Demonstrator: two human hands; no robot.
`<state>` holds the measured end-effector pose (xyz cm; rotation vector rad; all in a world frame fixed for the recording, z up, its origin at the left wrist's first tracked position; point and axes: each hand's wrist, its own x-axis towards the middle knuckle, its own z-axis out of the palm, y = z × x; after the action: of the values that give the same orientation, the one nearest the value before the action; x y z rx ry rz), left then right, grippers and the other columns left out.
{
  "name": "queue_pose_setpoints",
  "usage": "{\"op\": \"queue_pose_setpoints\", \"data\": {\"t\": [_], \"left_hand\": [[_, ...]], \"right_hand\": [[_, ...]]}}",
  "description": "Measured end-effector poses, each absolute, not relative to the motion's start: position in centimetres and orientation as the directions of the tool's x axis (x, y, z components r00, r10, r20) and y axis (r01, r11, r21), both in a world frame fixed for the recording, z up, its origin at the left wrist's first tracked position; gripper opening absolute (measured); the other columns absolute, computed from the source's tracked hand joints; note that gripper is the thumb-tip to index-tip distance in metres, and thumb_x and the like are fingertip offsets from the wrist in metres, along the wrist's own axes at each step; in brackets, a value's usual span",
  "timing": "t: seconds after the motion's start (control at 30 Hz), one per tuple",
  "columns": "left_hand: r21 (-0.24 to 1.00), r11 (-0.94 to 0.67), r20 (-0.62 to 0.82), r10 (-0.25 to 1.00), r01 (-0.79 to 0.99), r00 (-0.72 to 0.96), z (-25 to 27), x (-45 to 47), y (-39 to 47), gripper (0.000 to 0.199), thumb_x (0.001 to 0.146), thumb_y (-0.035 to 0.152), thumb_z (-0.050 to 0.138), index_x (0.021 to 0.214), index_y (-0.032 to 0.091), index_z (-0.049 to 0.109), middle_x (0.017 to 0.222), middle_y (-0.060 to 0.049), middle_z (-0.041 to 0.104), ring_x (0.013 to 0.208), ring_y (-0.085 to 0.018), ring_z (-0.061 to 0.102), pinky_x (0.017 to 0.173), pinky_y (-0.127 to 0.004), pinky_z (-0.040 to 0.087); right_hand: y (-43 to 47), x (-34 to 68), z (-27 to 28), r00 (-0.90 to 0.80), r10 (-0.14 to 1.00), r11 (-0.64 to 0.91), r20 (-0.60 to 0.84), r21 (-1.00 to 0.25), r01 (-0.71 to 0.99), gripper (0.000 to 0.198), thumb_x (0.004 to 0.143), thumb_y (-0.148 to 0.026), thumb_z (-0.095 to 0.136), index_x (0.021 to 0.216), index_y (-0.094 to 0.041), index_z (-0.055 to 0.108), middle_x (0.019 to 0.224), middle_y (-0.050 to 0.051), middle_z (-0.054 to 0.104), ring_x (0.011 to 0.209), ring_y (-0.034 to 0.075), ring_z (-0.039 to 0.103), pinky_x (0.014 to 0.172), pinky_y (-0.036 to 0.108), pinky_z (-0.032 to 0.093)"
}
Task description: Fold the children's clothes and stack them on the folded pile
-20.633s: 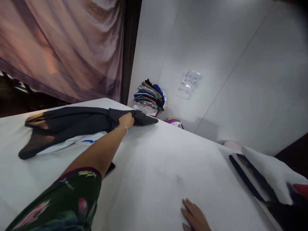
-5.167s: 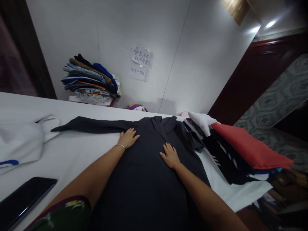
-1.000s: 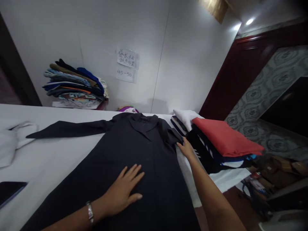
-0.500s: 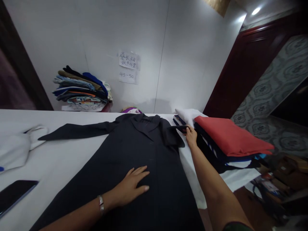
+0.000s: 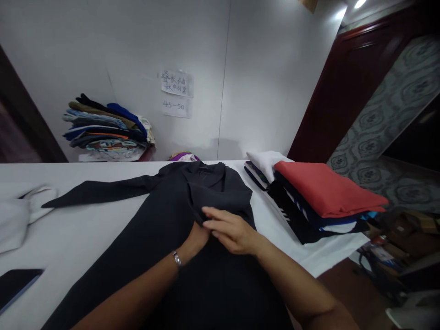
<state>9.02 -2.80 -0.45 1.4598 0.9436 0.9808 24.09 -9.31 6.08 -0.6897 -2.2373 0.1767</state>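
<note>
A dark coat (image 5: 165,229) with a collar lies front up on the white table, its hem running out of view at the bottom. One sleeve (image 5: 99,193) stretches out to the left. The other sleeve (image 5: 220,198) is folded inward across the chest, its cuff near the middle. My left hand (image 5: 196,239), with a silver bracelet on the wrist, is closed at that cuff; its fingertips are hidden by fabric and the other hand. Over it, my right hand (image 5: 233,230) has its fingers stretched out and apart, their tips by the cuff.
Folded clothes under a red garment (image 5: 330,188) are stacked at the right, a white one (image 5: 266,160) behind. Another clothes pile (image 5: 110,126) stands at the back left. A white cloth (image 5: 15,220) and a phone (image 5: 19,284) lie left. Paper notes (image 5: 177,94) hang on the wall.
My right hand has brought the sleeve from the right side inward over the coat's chest, and its fingers have opened. My left hand has moved up from lying flat to the cuff.
</note>
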Motion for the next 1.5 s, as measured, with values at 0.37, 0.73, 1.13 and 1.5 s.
{"op": "queue_pose_setpoints", "data": {"t": [0.37,0.73,1.13,1.5], "left_hand": [[0.733,0.220,-0.008,0.949,-0.644,0.316,7.4,10.2,1.2,0.027,0.086,0.036,0.057,0.100,0.015,0.068,0.108,-0.011,0.072,0.110,-0.025,0.063,0.097,-0.045,0.049],[0.734,0.179,0.125,0.913,-0.656,0.388,13.9,12.9,9.9,0.023,0.087,0.037,0.054,0.091,0.016,0.062,0.091,-0.008,0.071,0.086,-0.019,0.065,0.087,-0.040,0.051],[0.711,-0.036,0.175,0.976,-0.702,0.127,19.2,8.1,14.3,0.033,0.097,0.034,0.038,0.116,0.011,0.053,0.123,-0.009,0.059,0.115,-0.020,0.057,0.096,-0.040,0.045],[0.931,0.222,-0.319,0.882,-0.291,-0.348,6.2,-7.9,13.0,0.038,0.099,0.034,0.036,0.131,0.016,0.044,0.124,-0.011,0.058,0.107,-0.023,0.060,0.087,-0.046,0.052]], "right_hand": [[-7.5,35.1,-5.0,0.471,0.882,-0.232,-0.035,-0.901,0.366,0.072,0.077,-0.039,0.065,0.141,-0.014,0.044,0.134,0.017,0.056,0.103,0.028,0.064,0.089,0.042,0.051],[-14.6,31.9,-1.9,0.020,0.974,-0.223,-0.225,-0.972,-0.068,0.074,0.077,-0.049,0.070,0.141,-0.021,0.044,0.120,0.010,0.066,0.102,0.025,0.067,0.093,0.043,0.052],[-11.5,23.4,1.2,-0.128,0.987,-0.071,-0.095,-0.981,0.180,0.076,0.073,-0.035,0.075,0.141,-0.022,0.045,0.111,0.006,0.065,0.090,0.016,0.064,0.078,0.030,0.054],[-11.1,17.5,-2.6,-0.362,0.932,0.241,-0.019,-0.713,0.658,0.051,0.084,-0.043,0.063,0.131,-0.022,0.059,0.091,0.005,0.068,0.073,0.016,0.061,0.067,0.027,0.049]]}}
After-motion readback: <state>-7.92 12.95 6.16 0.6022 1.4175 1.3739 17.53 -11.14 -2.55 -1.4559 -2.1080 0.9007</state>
